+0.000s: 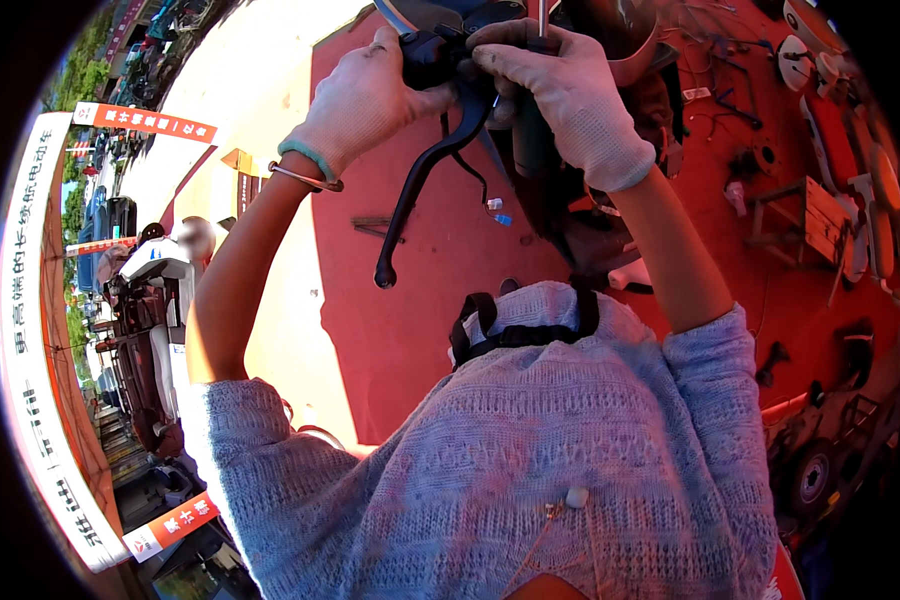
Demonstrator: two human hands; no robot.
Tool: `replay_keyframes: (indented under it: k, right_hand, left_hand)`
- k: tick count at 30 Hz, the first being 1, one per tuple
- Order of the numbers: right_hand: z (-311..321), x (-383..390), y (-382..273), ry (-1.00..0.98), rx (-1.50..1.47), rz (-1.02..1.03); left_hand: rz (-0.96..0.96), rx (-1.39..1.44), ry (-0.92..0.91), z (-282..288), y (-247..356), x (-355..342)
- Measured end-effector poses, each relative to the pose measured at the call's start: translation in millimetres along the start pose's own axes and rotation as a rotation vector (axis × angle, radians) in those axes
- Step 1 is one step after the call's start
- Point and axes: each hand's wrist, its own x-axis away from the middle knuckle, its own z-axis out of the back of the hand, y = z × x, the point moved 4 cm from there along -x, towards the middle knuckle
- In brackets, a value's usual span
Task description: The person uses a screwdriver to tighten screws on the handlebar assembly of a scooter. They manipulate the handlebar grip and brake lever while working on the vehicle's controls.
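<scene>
My left hand [360,105], in a white knit glove, is wrapped round the black brake lever housing [428,58] at the end of a handlebar. Its thumb presses along the lower side. From there the black brake lever [422,172] hangs down toward me, ending in a rounded tip. My right hand [568,105], gloved alike with darkened fingertips, pinches beside the housing. A thin metal rod [543,14] stands upright at its fingers; what they grip is partly hidden. Below the housing dangles a black cable with white and blue connectors [498,212].
A dark vehicle body [540,170] stands under my right hand. Loose parts and a small wooden stool [815,218] lie about the red floor [370,350] at right. Left are a parked white scooter [160,260] and a long white banner board [30,330].
</scene>
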Motion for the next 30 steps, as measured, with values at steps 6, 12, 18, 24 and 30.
replay_keyframes:
  k: [6,12,18,24,30]
  right_hand:
    - [-8,-2,-6,0.072,0.199,0.157]
    - [-21,2,-24,0.136,0.788,0.446]
    - [-18,13,-32,0.071,0.951,0.705]
    - [-13,1,-36,0.026,0.715,0.302]
    - [-15,2,-39,-0.082,0.767,0.428]
  left_hand:
    - [-0.027,-0.025,0.031,-4,-2,0]
    - [-0.066,-0.054,0.093,-9,-6,-1]
    - [-0.141,-0.054,0.102,-11,-3,1]
    - [-0.092,-0.05,0.12,-7,-2,2]
    - [-0.134,-0.032,0.148,-9,-7,1]
